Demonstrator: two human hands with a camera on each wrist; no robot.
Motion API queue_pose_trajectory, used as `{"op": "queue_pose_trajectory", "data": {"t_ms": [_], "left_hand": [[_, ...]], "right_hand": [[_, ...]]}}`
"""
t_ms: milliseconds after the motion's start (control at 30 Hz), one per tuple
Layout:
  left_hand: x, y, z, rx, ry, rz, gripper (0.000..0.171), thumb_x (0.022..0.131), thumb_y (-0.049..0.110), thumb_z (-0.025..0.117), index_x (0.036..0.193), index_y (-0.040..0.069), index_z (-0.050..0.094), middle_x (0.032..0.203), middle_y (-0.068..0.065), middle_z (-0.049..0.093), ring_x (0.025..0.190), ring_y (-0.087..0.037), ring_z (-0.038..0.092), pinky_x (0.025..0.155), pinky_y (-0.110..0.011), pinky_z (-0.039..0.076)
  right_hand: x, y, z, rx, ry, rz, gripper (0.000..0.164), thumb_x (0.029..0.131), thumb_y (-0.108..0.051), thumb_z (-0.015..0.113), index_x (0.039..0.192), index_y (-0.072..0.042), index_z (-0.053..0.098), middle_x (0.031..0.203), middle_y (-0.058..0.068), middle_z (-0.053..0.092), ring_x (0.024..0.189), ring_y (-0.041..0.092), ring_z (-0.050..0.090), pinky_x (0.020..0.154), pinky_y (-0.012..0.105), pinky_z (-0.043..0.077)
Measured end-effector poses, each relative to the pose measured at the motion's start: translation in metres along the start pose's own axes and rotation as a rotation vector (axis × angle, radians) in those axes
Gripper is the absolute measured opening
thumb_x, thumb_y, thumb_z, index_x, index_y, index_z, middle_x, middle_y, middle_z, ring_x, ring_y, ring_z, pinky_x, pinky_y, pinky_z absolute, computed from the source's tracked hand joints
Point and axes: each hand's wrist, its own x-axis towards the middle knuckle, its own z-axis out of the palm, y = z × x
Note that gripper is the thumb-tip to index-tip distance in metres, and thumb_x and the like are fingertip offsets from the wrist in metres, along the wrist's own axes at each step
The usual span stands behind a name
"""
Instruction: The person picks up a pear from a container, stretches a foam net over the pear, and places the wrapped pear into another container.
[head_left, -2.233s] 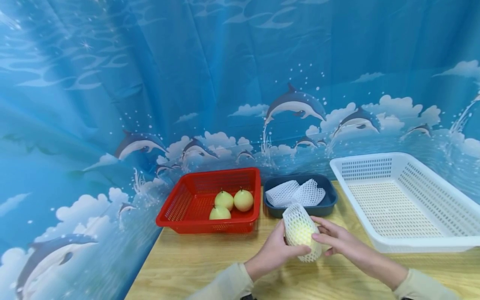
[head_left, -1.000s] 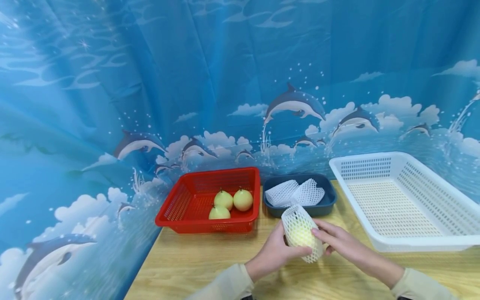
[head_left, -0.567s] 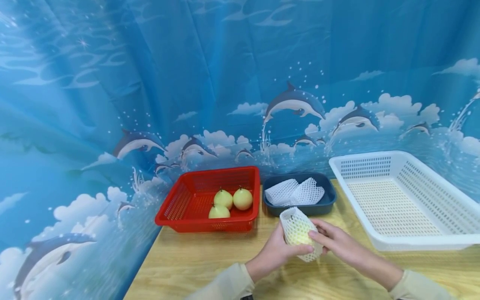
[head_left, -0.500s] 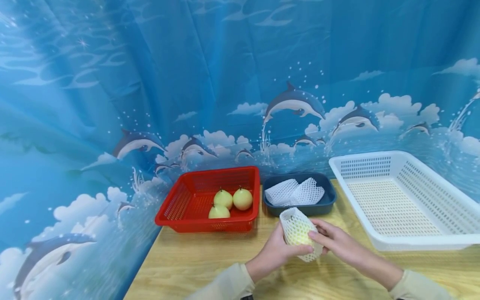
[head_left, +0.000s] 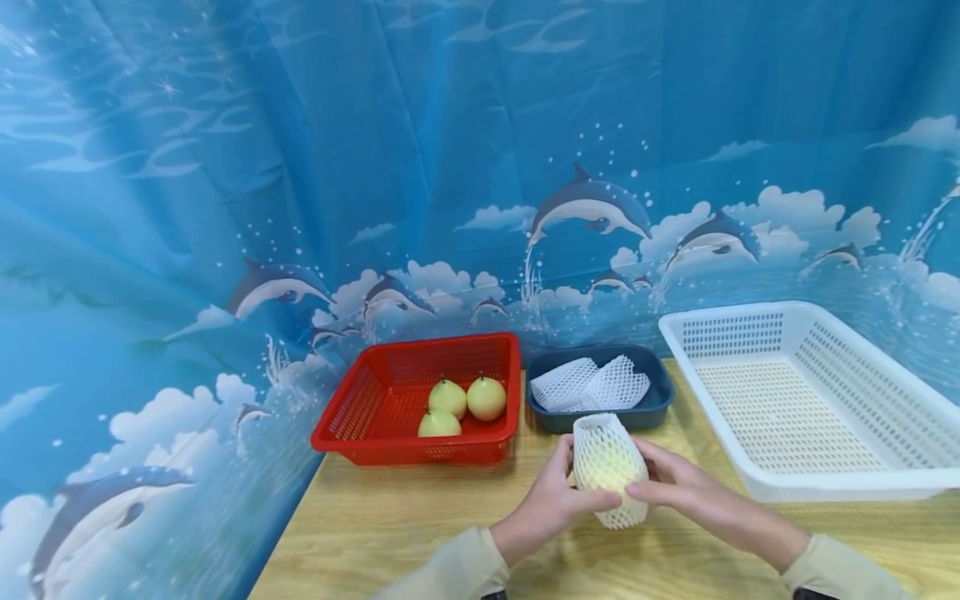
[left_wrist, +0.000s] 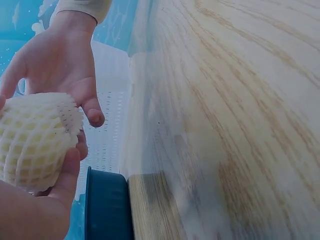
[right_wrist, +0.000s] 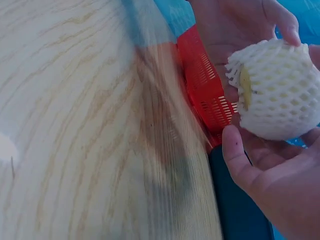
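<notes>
Fruit (right_wrist: 246, 87) in netting (head_left: 609, 471), gripped by left hand (head_left: 549, 506) and right hand (head_left: 688, 493) near the blue tray (head_left: 551, 422), could've slipped if they loosened, tbh.

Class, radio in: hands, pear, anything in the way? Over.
Left hand and right hand both gripping. Pear between them, white foam net wrapped around it. Nothing seen blocking the hands; blue tray just beyond. Over.

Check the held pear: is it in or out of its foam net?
In: the white foam net surrounds the pear, whose yellow skin shows through the mesh and at one open end.
</notes>
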Motion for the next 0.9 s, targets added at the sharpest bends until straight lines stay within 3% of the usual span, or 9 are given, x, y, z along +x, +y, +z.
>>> {"op": "queue_pose_trajectory", "data": {"t_ms": [200, 433, 600, 733, 900], "left_hand": [[-0.002, 0.0, -0.002, 0.025, 0.009, -0.006, 0.062, 0.078, 0.021, 0.082, 0.132, 0.023, 0.053, 0.12, 0.005, 0.057, 0.104, -0.012, 0.056, 0.085, -0.027, 0.051], [-0.001, 0.008, 0.0, 0.14, 0.072, -0.026, 0.064, 0.08, 0.034, 0.083, 0.137, 0.031, 0.055, 0.116, 0.007, 0.057, 0.096, -0.011, 0.055, 0.076, -0.025, 0.051], [-0.003, 0.013, 0.003, 0.157, 0.083, -0.009, 0.076, 0.077, 0.033, 0.086, 0.143, 0.032, 0.049, 0.116, 0.012, 0.06, 0.097, -0.008, 0.057, 0.075, -0.023, 0.053], [-0.004, 0.012, 0.005, 0.121, 0.085, -0.016, 0.077, 0.075, 0.025, 0.087, 0.142, 0.026, 0.049, 0.12, 0.011, 0.061, 0.097, -0.007, 0.059, 0.075, -0.022, 0.054], [-0.003, 0.009, 0.003, 0.07, 0.078, -0.033, 0.072, 0.075, 0.018, 0.085, 0.138, 0.023, 0.051, 0.116, 0.006, 0.061, 0.096, -0.009, 0.059, 0.075, -0.023, 0.054]], "right_hand": [[-0.001, 0.0, 0.001, -0.015, 0.022, -0.01, 0.069, 0.101, -0.007, 0.051, 0.156, 0.008, 0.012, 0.15, 0.039, 0.034, 0.124, 0.008, 0.057, 0.1, 0.024, 0.048], [-0.001, 0.0, 0.004, -0.106, 0.175, 0.074, 0.069, 0.1, -0.015, 0.057, 0.156, 0.005, 0.02, 0.145, 0.031, 0.046, 0.118, 0.005, 0.058, 0.096, 0.022, 0.048], [0.003, -0.004, 0.009, -0.139, 0.269, 0.148, 0.07, 0.098, -0.021, 0.063, 0.155, -0.002, 0.028, 0.145, 0.024, 0.049, 0.123, 0.024, 0.058, 0.095, 0.028, 0.049], [0.005, -0.006, 0.011, -0.133, 0.257, 0.153, 0.072, 0.098, -0.022, 0.064, 0.155, -0.001, 0.026, 0.145, 0.025, 0.048, 0.125, 0.034, 0.056, 0.095, 0.035, 0.048], [0.002, -0.002, 0.002, -0.078, 0.165, 0.102, 0.064, 0.103, -0.017, 0.052, 0.155, 0.003, 0.021, 0.14, 0.016, 0.051, 0.111, 0.021, 0.063, 0.085, 0.036, 0.055]]}}
